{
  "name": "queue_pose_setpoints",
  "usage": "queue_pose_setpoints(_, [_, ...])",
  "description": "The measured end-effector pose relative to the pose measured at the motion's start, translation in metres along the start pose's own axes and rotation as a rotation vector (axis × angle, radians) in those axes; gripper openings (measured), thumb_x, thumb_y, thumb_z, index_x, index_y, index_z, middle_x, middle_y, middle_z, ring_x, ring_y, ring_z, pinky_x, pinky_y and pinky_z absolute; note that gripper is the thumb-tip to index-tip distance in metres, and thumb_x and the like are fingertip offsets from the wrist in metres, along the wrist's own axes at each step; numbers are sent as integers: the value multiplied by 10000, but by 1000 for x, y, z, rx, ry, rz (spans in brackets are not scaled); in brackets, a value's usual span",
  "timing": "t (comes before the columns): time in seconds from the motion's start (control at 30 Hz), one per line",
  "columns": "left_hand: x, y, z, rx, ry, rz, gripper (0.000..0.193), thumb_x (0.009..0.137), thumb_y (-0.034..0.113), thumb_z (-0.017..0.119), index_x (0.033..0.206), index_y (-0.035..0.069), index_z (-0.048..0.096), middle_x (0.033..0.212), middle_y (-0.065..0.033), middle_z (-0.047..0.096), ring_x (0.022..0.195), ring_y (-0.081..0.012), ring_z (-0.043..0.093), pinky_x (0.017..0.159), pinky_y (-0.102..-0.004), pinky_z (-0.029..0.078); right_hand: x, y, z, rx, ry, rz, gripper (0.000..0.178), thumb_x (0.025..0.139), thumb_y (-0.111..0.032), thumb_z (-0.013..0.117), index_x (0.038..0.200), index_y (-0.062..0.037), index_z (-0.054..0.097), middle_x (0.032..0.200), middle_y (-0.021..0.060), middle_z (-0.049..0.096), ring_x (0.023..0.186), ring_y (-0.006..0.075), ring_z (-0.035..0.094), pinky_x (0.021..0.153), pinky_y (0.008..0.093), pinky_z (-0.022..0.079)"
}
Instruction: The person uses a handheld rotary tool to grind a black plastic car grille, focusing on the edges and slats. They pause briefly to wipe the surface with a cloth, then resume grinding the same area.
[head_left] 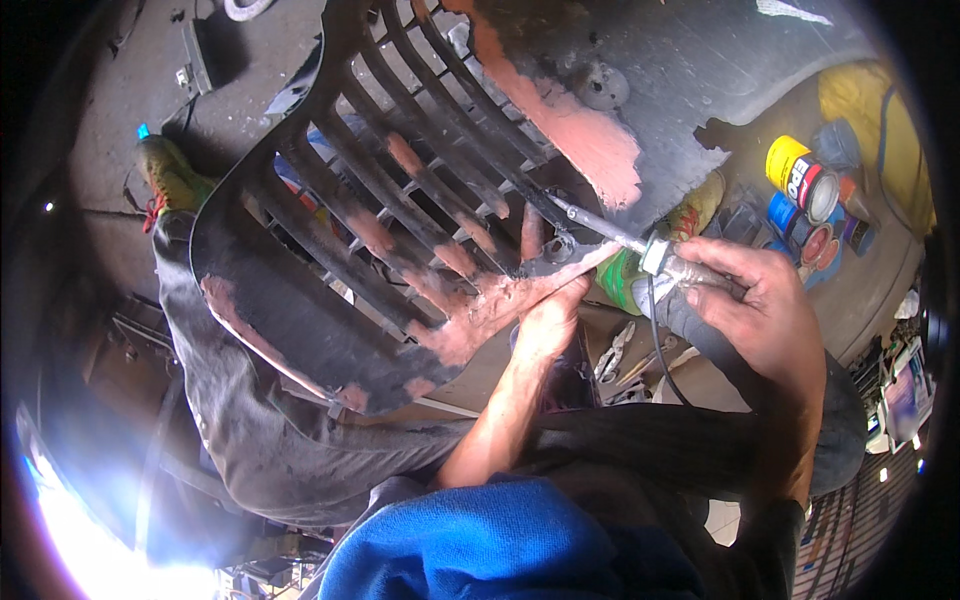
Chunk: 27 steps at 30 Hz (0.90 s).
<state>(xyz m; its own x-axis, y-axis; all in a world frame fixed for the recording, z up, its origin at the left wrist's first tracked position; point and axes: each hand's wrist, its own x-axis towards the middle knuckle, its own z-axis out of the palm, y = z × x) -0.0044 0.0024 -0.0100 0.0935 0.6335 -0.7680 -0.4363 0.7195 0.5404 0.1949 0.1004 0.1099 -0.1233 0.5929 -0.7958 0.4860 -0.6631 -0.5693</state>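
I see my right hand (pixel 765 300) at the right of the frame, fingers wrapped tight around the grey body of a soldering tool (pixel 640 250). Its long axis runs from my fist up and to the left, and the thin metal tip lands on the black grille panel (pixel 330 270) just above centre. That panel fills the upper middle and left of the frame, slatted, patched with pinkish filler, tilted so its lower edge comes toward me. My left hand (pixel 548 325) lies below the tip, fingers pressed together and flat against a filler-covered bar of the grille, thumb touching its edge. So the left hand is nearer the work spot, with the tip just above and to the right of its fingertips. Paint cans (pixel 805 180) stand at the upper right.
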Motion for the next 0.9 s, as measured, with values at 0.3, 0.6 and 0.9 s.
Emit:
queue_pose_setpoints(0.3, [2,-42,-42,392,-63,14,865,867,-65,622,1623,53,218,1339,-145,619,1241,-221,581,1060,-329,460,4,1,3,73,-15,65,351,844,-12,690,1178,98,684,1081,209,757,1003,165,714,872,315,559])
queue_pose_setpoints(0.6, [-5,-10,-10,298,29,-30,764,881,-48,640,1570,18,317,1306,-127,648,1200,-193,599,1036,-312,460,8,6,9,82,4,44,361,858,-22,697,1198,99,678,1098,212,754,1013,181,718,879,320,562])
queue_pose_setpoints(0.9, [-5,3,0,284,135,19,672,894,-29,664,1517,-18,412,1276,-111,673,1160,-166,616,1012,-299,459,2,-9,-8,-26,-81,108,385,858,34,669,1233,116,661,1146,175,741,1083,157,667,980,302,506])
